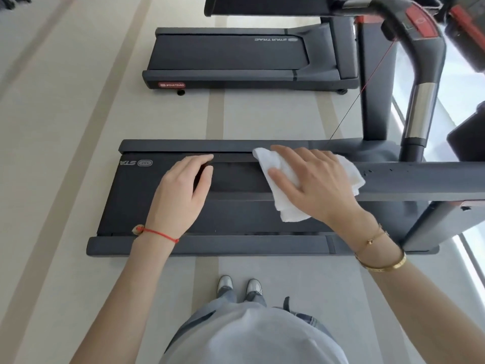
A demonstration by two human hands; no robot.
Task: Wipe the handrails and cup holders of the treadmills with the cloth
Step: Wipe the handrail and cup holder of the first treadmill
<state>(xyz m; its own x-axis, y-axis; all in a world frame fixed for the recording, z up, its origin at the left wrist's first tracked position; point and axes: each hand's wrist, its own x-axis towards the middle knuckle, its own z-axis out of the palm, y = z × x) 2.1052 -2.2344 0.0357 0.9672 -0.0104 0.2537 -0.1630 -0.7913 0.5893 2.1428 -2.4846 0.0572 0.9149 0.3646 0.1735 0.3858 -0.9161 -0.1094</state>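
A person stood beside a treadmill (147, 206), both hands on its dark handrail (420, 179). The right hand (312, 179), fingers spread flat, pressed a crumpled white cloth (286, 203) onto the rail. The left hand (183, 190) curled its fingers around the rail's free end, just beside the cloth. A red string bracelet (160, 233) circled the left wrist, gold bangles (380, 261) the right. A second treadmill (236, 56) stood beyond on the pale floor (65, 127).
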